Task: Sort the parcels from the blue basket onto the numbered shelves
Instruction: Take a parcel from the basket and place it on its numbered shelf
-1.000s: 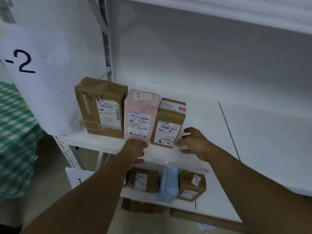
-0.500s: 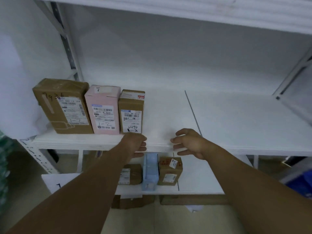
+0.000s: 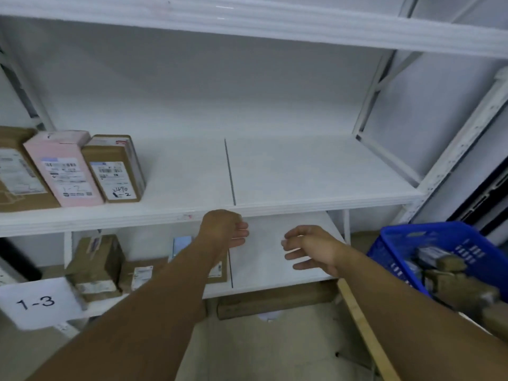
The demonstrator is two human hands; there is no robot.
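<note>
Three parcels stand at the left of the white middle shelf [image 3: 302, 182]: a brown box [image 3: 16, 177] cut by the frame edge, a pink box [image 3: 64, 169] marked 1-2, and a small brown box [image 3: 114, 169] marked 1-2. My left hand [image 3: 224, 229] hangs just below the shelf's front edge, fingers loosely curled and holding nothing. My right hand [image 3: 310, 248] is beside it, fingers apart, empty. The blue basket [image 3: 406, 243] sits at the lower right with several parcels [image 3: 450, 281] in it.
The lower shelf [image 3: 275, 257] carries several brown boxes [image 3: 96, 265] and a light blue one [image 3: 181, 243]. A paper label reading 1-3 [image 3: 38, 302] hangs at the lower left. A flat cardboard box [image 3: 275, 301] lies under the shelf. A wooden strip [image 3: 365, 331] runs along the floor.
The view has swung right, so the parcels slid left and the blue basket came into sight. Both hands have drawn back from the shelf edge and dropped lower.
</note>
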